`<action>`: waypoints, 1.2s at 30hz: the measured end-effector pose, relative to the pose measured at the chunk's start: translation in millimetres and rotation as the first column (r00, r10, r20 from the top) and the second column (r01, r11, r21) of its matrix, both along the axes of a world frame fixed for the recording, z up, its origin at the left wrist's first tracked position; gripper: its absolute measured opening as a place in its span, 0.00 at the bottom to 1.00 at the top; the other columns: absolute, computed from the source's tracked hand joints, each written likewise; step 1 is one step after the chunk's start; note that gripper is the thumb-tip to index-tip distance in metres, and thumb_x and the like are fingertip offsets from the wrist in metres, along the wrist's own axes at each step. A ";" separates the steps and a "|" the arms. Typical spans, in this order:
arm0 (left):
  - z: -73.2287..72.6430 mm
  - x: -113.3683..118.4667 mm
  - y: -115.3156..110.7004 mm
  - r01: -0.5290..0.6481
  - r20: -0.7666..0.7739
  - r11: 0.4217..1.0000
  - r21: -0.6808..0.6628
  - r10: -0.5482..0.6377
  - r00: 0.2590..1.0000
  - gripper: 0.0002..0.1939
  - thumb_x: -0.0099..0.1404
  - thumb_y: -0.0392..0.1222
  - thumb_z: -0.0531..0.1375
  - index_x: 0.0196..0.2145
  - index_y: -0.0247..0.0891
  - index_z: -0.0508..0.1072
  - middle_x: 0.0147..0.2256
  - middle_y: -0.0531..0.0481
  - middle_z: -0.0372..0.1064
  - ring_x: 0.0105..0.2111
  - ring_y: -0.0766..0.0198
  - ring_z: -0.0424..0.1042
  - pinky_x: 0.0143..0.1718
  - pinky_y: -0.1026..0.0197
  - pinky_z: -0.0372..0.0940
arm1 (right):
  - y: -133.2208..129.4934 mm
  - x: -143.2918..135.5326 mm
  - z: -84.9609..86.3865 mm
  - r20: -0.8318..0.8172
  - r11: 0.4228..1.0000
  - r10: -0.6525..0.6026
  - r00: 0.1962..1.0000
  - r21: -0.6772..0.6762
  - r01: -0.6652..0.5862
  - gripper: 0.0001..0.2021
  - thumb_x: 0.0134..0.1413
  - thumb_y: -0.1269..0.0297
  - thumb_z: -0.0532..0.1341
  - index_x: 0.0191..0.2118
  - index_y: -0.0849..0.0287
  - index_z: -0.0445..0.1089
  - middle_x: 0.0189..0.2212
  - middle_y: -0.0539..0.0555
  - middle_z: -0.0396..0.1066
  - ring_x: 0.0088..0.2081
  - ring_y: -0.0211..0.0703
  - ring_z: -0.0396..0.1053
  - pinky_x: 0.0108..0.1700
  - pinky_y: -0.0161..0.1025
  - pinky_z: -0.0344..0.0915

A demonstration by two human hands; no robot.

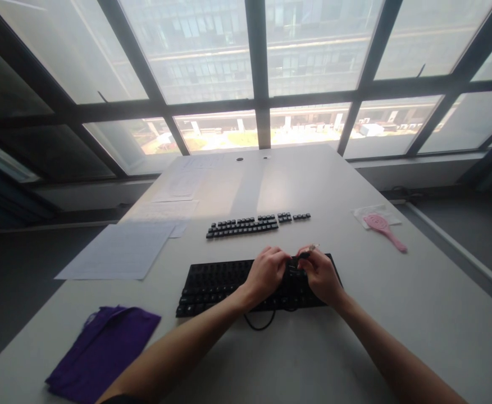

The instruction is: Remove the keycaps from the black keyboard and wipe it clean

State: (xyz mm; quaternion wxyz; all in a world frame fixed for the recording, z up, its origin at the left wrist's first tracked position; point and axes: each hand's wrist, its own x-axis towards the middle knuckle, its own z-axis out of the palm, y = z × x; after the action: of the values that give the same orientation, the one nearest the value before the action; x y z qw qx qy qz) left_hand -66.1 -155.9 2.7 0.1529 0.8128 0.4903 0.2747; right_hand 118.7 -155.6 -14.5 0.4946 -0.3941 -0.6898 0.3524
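A black keyboard (212, 279) lies on the white table in front of me, its upper rows looking stripped of keycaps and its lower rows still bearing them. Over its right half, my left hand (268, 269) is closed in a pinch on a dark cable. Close beside it, my right hand (319, 276) is closed around the cable's end, where a small plug (312, 247) with a light metallic tip pokes out above the fingers. A loop of black cable (261, 328) hangs out past the keyboard's near edge. My fingers partly hide the cable between them.
Beyond the keyboard, loose black keycaps (242, 226) stand in rows. A pink hairbrush (381, 227) rests on a clear wrapper at the right. Paper sheets (117, 251) and a purple cloth (105, 350) occupy the left side of the white table (313, 188). Windows line the far end.
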 end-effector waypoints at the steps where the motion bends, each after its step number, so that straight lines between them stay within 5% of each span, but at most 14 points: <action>1: -3.6 1.2 -3.3 0.000 0.011 1.000 -0.016 0.000 1.000 0.11 0.67 0.30 0.57 0.39 0.40 0.77 0.37 0.48 0.73 0.39 0.59 0.68 0.44 0.58 0.64 | -0.3 -0.5 0.6 0.035 0.999 0.022 0.999 0.025 -0.023 0.07 0.63 0.72 0.55 0.34 0.57 0.67 0.36 0.54 0.68 0.34 0.44 0.67 0.38 0.40 0.66; 7: -13.6 1.4 -6.7 0.008 0.086 0.999 -0.041 -0.004 0.996 0.11 0.66 0.29 0.55 0.37 0.40 0.76 0.36 0.48 0.72 0.39 0.59 0.67 0.45 0.58 0.64 | -0.2 -2.6 -2.8 0.192 0.989 0.115 0.975 0.071 -0.130 0.07 0.64 0.73 0.54 0.37 0.57 0.67 0.40 0.56 0.66 0.40 0.46 0.67 0.44 0.42 0.65; 15: -10.6 -0.3 -11.5 0.065 0.029 0.997 -0.045 -0.064 0.998 0.10 0.60 0.27 0.56 0.31 0.39 0.73 0.34 0.49 0.70 0.38 0.59 0.66 0.43 0.58 0.64 | -3.2 2.2 -3.8 0.435 0.931 0.176 0.883 0.217 -0.292 0.12 0.66 0.75 0.50 0.32 0.56 0.63 0.28 0.51 0.62 0.30 0.43 0.61 0.34 0.38 0.59; 24: -7.1 -0.3 -15.2 0.098 -0.028 0.994 -0.049 -0.099 0.995 0.08 0.60 0.42 0.66 0.39 0.42 0.76 0.39 0.47 0.73 0.42 0.54 0.68 0.45 0.53 0.66 | 1.8 7.0 -13.0 0.227 0.981 0.132 0.965 0.108 -0.160 0.08 0.65 0.71 0.53 0.37 0.56 0.69 0.33 0.54 0.72 0.35 0.45 0.71 0.40 0.41 0.67; 36: -11.2 -1.9 -11.7 0.080 0.184 0.996 -0.050 -0.070 0.981 0.09 0.65 0.38 0.65 0.44 0.42 0.74 0.40 0.49 0.72 0.45 0.57 0.69 0.48 0.56 0.65 | 2.3 7.7 -14.2 0.140 0.999 -0.026 0.990 0.050 0.019 0.06 0.64 0.65 0.56 0.37 0.57 0.69 0.32 0.54 0.74 0.33 0.46 0.72 0.38 0.42 0.68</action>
State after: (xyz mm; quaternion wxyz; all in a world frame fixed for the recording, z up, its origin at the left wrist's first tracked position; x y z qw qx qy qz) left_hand -68.0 -167.7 -8.5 0.2304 0.7976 0.4510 0.3277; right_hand 126.4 -153.3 -28.7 0.4580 -0.4135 -0.7268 0.3016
